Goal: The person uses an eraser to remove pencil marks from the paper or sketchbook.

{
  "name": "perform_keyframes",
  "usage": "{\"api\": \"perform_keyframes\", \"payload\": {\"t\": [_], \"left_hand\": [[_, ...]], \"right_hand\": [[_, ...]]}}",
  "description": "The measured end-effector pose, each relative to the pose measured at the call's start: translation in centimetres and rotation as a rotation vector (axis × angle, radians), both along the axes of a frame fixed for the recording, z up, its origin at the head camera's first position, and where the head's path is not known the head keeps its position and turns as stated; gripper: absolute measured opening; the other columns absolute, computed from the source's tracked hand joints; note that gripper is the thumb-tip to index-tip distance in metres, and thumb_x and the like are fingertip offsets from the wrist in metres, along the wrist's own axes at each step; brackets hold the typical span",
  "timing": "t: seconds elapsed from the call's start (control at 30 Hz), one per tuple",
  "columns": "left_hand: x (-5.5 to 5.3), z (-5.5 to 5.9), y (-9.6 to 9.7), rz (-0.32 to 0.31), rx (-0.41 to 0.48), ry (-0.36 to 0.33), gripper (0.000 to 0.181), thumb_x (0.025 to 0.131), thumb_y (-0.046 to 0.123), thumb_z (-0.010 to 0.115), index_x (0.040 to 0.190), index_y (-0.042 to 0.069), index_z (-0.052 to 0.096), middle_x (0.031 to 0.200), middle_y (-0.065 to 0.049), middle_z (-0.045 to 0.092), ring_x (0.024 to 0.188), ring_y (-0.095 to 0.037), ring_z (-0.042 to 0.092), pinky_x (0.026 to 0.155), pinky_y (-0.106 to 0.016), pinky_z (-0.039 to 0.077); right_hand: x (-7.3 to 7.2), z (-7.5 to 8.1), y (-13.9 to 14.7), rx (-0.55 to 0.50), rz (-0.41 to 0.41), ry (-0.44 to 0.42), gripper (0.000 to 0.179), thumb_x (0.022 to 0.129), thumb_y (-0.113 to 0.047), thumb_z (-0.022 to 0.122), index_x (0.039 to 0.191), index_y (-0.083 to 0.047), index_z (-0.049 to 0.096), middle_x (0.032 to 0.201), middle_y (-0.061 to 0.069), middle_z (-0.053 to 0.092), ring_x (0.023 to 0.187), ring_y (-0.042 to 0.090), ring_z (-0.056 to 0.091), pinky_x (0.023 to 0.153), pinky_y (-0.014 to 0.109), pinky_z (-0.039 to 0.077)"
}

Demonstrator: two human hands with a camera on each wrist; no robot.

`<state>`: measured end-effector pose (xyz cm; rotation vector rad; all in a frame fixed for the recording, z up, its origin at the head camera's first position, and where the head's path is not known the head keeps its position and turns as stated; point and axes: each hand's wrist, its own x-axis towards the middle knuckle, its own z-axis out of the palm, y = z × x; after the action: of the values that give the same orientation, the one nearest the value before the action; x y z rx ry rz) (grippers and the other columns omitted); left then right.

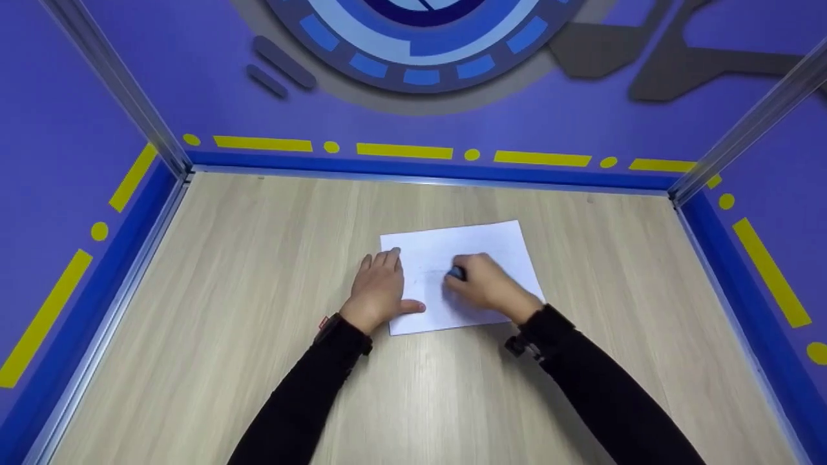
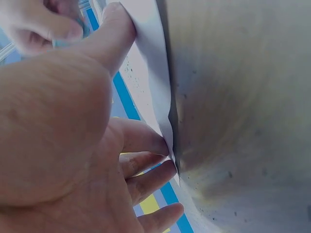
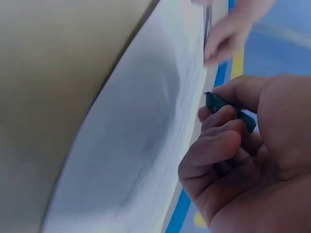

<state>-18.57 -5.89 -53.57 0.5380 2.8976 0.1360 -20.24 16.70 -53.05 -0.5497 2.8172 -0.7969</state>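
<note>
A white sheet of paper (image 1: 465, 242) lies slightly turned on the wooden table, with faint grey marks and small dark specks on it. My left hand (image 1: 378, 287) rests on the sheet's left side, fingers spread and thumb out along the paper. Over the middle of the sheet, my right hand (image 1: 484, 282) grips a small dark blue-green eraser (image 1: 457, 272). Thumb and curled fingers cover much of the eraser (image 3: 214, 102) in the right wrist view. From the left wrist, the paper's near edge (image 2: 158, 58) looks slightly lifted and wavy.
Around the sheet spreads the light wooden tabletop (image 1: 258, 271). A blue-purple back wall (image 1: 413, 129) and side walls with yellow dashes enclose it, joined by metal frame bars (image 1: 123, 77). Both wrists carry dark straps over black sleeves (image 1: 291, 394).
</note>
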Motion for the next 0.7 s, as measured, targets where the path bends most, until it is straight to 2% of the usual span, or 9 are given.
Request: {"api": "perform_keyframes", "payload": {"t": [0.1,0.23,0.3,0.47,0.6,0.7], "left_hand": [[0.0,0.1,0.0,-0.001,-0.017,0.009,0.113,0.075,0.073,0.068,0.148,-0.007,0.038,0.160,-0.015,0.032,0.147,-0.032,0.031,0.123,-0.054,0.024],[0.1,0.0,0.0,-0.015,-0.005,0.034,0.110,0.074,0.070,0.071,0.146,-0.008,0.042,0.158,-0.015,0.034,0.145,-0.032,0.034,0.121,-0.055,0.026],[0.1,0.0,0.0,-0.020,-0.002,0.049,0.109,0.074,0.069,0.072,0.145,-0.009,0.043,0.157,-0.015,0.036,0.144,-0.032,0.036,0.121,-0.055,0.027],[-0.1,0.1,0.2,-0.011,0.003,0.032,0.111,0.075,0.071,0.070,0.147,-0.008,0.040,0.158,-0.015,0.035,0.145,-0.032,0.034,0.122,-0.054,0.025],[0.0,0.4,0.1,0.006,-0.008,0.037,0.113,0.073,0.073,0.070,0.147,-0.007,0.040,0.157,-0.014,0.036,0.145,-0.031,0.035,0.122,-0.053,0.027],[0.1,0.1,-0.1,0.003,-0.009,0.036,0.114,0.074,0.074,0.069,0.147,-0.008,0.039,0.156,-0.014,0.036,0.144,-0.032,0.035,0.121,-0.054,0.027]], "right_hand": [[-0.3,-0.2,-2.8,0.024,0.116,0.037,0.022,0.092,-0.021,0.063,0.072,-0.013,0.056,0.064,-0.004,0.050,0.059,0.012,0.048,0.055,0.026,0.040],[-0.6,-0.6,-5.1,0.064,0.196,0.030,0.020,0.093,-0.020,0.062,0.075,-0.013,0.058,0.064,-0.005,0.051,0.057,0.012,0.048,0.053,0.025,0.039],[-0.8,-0.8,-5.6,0.094,0.203,0.019,0.020,0.094,-0.021,0.062,0.076,-0.013,0.058,0.064,-0.005,0.051,0.058,0.012,0.048,0.054,0.026,0.039],[-1.6,-0.9,-5.7,0.149,0.213,0.013,0.018,0.094,-0.020,0.061,0.079,-0.012,0.058,0.065,-0.003,0.050,0.060,0.014,0.048,0.055,0.028,0.040],[-3.0,-0.8,-5.7,0.166,0.183,0.055,0.014,0.092,-0.016,0.063,0.081,-0.009,0.060,0.067,0.001,0.054,0.064,0.018,0.051,0.059,0.032,0.042],[-4.0,-1.0,-5.6,0.182,0.138,0.110,0.014,0.091,-0.012,0.065,0.079,-0.006,0.060,0.068,0.005,0.057,0.067,0.021,0.051,0.061,0.035,0.043]]}}
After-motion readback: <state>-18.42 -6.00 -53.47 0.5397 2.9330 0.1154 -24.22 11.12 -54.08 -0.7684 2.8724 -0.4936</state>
